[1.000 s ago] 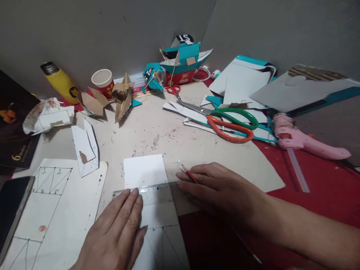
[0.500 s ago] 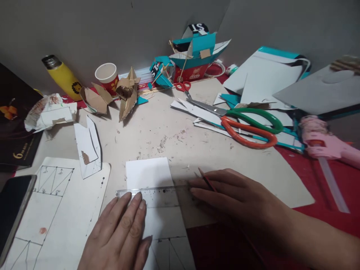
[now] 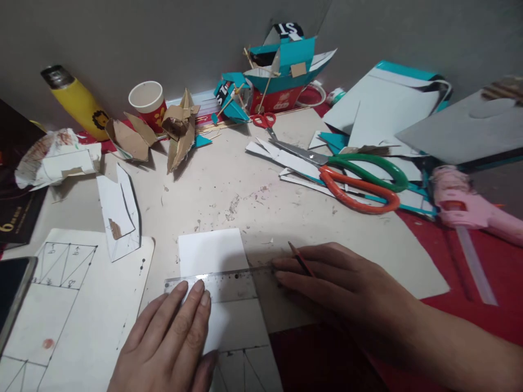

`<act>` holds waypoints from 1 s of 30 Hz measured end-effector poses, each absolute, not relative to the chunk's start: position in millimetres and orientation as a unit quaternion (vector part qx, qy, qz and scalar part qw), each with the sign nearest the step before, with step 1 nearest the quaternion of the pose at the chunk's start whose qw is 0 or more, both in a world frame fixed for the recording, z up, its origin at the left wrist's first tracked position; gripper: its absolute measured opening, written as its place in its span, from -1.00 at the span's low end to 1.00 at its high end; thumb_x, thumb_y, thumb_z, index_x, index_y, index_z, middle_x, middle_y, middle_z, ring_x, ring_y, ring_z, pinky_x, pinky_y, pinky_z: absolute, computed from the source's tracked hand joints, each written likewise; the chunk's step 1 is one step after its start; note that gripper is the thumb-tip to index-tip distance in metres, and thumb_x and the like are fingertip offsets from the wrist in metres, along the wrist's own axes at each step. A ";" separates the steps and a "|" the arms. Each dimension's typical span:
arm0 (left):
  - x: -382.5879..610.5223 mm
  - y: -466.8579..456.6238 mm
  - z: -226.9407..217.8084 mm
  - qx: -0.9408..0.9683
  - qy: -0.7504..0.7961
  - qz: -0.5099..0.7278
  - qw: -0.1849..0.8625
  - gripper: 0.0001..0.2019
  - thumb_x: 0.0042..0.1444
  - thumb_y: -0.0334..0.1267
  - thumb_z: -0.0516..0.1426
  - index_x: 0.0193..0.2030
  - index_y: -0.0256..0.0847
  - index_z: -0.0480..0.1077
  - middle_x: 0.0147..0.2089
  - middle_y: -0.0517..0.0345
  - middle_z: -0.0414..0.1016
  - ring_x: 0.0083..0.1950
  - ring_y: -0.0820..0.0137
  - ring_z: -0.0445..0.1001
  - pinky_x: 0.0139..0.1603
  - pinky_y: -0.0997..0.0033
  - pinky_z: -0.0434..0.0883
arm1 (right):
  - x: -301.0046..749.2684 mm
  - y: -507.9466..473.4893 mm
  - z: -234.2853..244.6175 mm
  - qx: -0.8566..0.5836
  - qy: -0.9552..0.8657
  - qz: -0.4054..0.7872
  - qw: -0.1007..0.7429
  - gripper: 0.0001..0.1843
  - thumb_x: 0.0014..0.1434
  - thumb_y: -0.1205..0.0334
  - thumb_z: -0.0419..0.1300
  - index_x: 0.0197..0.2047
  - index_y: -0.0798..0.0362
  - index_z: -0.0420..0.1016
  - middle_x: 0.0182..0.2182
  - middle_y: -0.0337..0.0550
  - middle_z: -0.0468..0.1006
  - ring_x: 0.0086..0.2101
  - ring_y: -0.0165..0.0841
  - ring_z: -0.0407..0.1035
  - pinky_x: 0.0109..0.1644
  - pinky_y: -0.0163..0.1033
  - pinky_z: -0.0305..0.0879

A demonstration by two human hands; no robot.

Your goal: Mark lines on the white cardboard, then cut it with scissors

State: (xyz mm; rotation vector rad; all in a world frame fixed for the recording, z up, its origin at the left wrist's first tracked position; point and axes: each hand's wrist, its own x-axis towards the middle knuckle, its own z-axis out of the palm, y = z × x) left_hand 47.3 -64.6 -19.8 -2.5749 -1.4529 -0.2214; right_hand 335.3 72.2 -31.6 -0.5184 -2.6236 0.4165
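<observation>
A strip of white card (image 3: 212,247) with pencilled lines lies before me, and a clear ruler (image 3: 232,292) crosses it. My left hand (image 3: 174,332) lies flat on the ruler's left part and the card, fingers stretched out. At the ruler's right end, my right hand (image 3: 343,286) rests with its fingertips on or against the edge. A pencil (image 3: 301,260) is tucked between this hand's fingers, its tip pointing up and away. Left of the card is a larger white sheet (image 3: 61,313) with drawn rectangles and triangles. A folded white paper piece (image 3: 120,215) stands on its far end.
Large scissors (image 3: 359,182) lie over white and teal card scraps at the right. Beyond them is a pink glue gun (image 3: 461,201). A yellow bottle (image 3: 79,103), a paper cup (image 3: 147,103) and a teal card boat (image 3: 281,68) line the wall. A phone (image 3: 14,296) sits far left.
The view has shifted slightly, so most things appear a little further left. Both hands, the ruler and the card keep nearly the same places relative to each other.
</observation>
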 end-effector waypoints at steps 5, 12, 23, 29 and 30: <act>45.0 -63.3 -23.6 -0.872 -0.475 -0.076 0.090 -0.54 0.23 -0.25 0.08 0.24 -0.35 0.35 0.28 -0.02 0.41 0.26 0.12 0.35 0.21 0.16 0.31 | 335.1 71.0 -27.1 -0.196 -0.944 0.164 0.211 -0.66 0.32 0.41 0.05 0.12 0.04 0.44 -0.01 0.00 0.61 0.02 -0.20 0.43 0.02 -0.08 0.45; 44.9 -64.1 -23.2 -0.876 -0.471 -0.072 0.070 -0.49 0.19 -0.30 0.12 0.28 -0.43 0.30 0.35 -0.07 0.32 0.37 0.10 0.22 0.43 0.14 0.02 | 335.3 69.9 -26.9 -0.196 -0.944 0.159 0.211 -0.65 0.34 0.41 0.02 0.13 0.05 0.43 0.01 0.00 0.60 0.04 -0.20 0.40 0.05 -0.09 0.43; 57.5 -67.3 -26.6 -0.838 -0.516 -0.174 0.034 -0.60 0.26 -0.36 0.05 0.21 -0.44 0.36 0.30 -0.08 0.38 0.38 0.15 0.22 0.43 0.17 0.05 | 342.4 70.2 -34.5 -0.193 -0.953 0.163 0.169 -0.56 0.33 0.47 0.00 0.22 0.02 0.33 0.11 -0.04 0.53 0.12 -0.18 0.32 0.08 -0.06 0.39; 58.4 -69.4 -28.3 -0.834 -0.522 -0.174 0.028 -0.59 0.29 -0.33 0.04 0.24 -0.40 0.35 0.32 -0.03 0.36 0.38 0.18 0.23 0.42 0.18 0.07 | 343.4 70.6 -36.8 -0.183 -0.955 0.155 0.175 -0.55 0.31 0.44 0.06 0.24 0.05 0.33 0.11 -0.01 0.52 0.11 -0.16 0.33 0.07 -0.07 0.40; 58.2 -69.7 -27.8 -0.835 -0.522 -0.172 0.030 -0.60 0.29 -0.34 0.04 0.23 -0.40 0.35 0.32 -0.02 0.36 0.38 0.18 0.23 0.42 0.19 0.07 | 342.9 70.5 -35.8 -0.181 -0.955 0.155 0.179 -0.57 0.31 0.44 0.06 0.23 0.05 0.35 0.10 -0.01 0.53 0.10 -0.16 0.34 0.06 -0.08 0.41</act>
